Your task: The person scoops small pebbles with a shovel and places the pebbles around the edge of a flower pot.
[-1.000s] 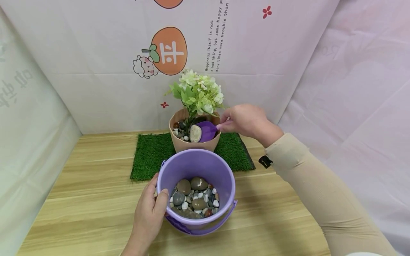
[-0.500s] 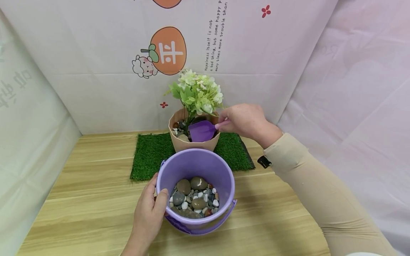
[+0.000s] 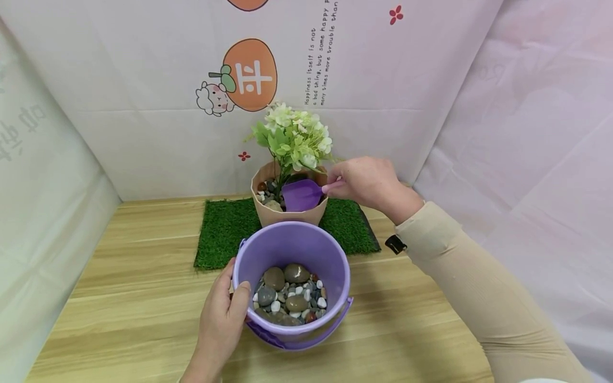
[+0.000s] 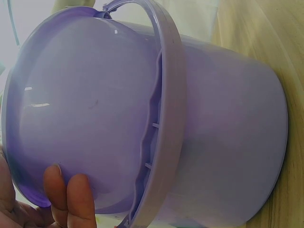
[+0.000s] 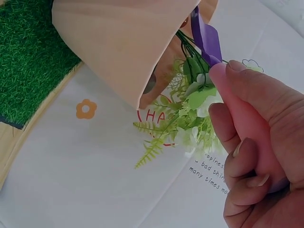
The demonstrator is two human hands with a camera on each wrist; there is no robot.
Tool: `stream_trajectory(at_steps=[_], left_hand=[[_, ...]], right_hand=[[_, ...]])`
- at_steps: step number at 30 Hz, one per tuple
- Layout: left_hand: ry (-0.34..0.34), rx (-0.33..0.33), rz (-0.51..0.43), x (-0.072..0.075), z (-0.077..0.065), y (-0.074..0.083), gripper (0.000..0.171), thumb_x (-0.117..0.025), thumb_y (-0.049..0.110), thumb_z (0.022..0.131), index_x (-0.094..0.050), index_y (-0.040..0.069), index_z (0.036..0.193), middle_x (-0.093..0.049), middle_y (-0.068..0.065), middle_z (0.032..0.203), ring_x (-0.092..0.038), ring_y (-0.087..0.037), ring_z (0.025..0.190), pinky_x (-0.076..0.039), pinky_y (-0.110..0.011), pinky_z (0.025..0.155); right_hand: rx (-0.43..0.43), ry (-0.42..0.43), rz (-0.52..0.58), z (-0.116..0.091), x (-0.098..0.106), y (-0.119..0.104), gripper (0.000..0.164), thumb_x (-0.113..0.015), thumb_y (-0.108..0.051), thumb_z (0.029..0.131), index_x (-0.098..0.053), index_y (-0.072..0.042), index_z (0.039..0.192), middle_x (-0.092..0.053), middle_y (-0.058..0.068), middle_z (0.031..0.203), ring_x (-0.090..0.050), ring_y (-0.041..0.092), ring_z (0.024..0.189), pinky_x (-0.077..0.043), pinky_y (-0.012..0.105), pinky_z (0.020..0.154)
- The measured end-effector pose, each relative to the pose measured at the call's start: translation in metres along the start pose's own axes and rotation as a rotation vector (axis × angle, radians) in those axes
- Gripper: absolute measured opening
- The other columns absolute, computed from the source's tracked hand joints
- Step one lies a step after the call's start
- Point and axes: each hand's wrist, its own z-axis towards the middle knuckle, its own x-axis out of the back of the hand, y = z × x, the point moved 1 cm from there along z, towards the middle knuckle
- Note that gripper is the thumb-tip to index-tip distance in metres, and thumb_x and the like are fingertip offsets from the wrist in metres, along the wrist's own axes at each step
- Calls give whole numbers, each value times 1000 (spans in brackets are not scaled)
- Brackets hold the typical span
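Note:
My right hand [image 3: 366, 181] grips the pink handle [image 5: 242, 109] of a small shovel; its purple blade [image 3: 301, 196] slopes down inside a beige flowerpot [image 3: 292, 217], bare on top. Beside the blade's tip a pale stone [image 3: 273, 205] lies among pebbles at the foot of a leafy plant with white-green flowers [image 3: 297, 133]. At the near side of the pot stands a purple bucket [image 3: 292, 234]. My left hand [image 3: 224, 314] holds its left rim, thumb over the edge and fingers along the outside. Large brown stones [image 3: 297, 273] and small mixed pebbles cover the bucket's bottom.
The pot rests on a green artificial-grass mat [image 3: 215, 239] on a wooden table [image 3: 134, 298]. The bucket's handle [image 4: 172, 104] hangs down at its near side. White printed cloth [image 3: 158, 133] walls the back and both sides.
The pale stone has slid off the shovel's blade into the pot, where it lies by the tip. The right hand has barely shifted; the left hand and bucket stay put.

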Motion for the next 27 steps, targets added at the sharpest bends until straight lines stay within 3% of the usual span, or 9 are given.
stream_trajectory(at_steps=[10, 18, 23, 27], left_hand=[[4, -1, -11, -1, 0, 0, 55, -51, 18, 107, -40, 2, 159, -40, -18, 164, -59, -38, 134, -61, -39, 98], [2, -5, -10, -1, 1, 0, 55, -50, 18, 108, -40, 2, 159, -39, -18, 165, -57, -38, 136, -60, -39, 99], [6, -3, 0, -1, 2, 0, 55, -50, 18, 107, -40, 2, 159, -39, -17, 165, -54, -38, 139, -59, -42, 102], [10, 4, 17, -1, 2, 0, 55, -50, 19, 108, -41, 2, 159, -39, -16, 165, -47, -36, 145, -50, -46, 113]], right_hand=[[9, 14, 47, -7, 3, 4, 19, -73, -52, 94, -79, -36, 103, -78, -11, 96, -71, 16, 84, -56, 44, 62], [36, 50, 119, -21, 9, 7, 22, -73, -48, 96, -80, -30, 107, -80, -9, 102, -75, 16, 93, -60, 44, 74], [60, 94, 113, -31, 12, 4, 20, -74, -48, 95, -80, -31, 103, -80, -10, 95, -75, 15, 87, -58, 44, 67], [90, 110, 99, -40, 12, -2, 15, -76, -47, 94, -79, -33, 99, -78, -14, 89, -72, 11, 78, -53, 39, 56]])
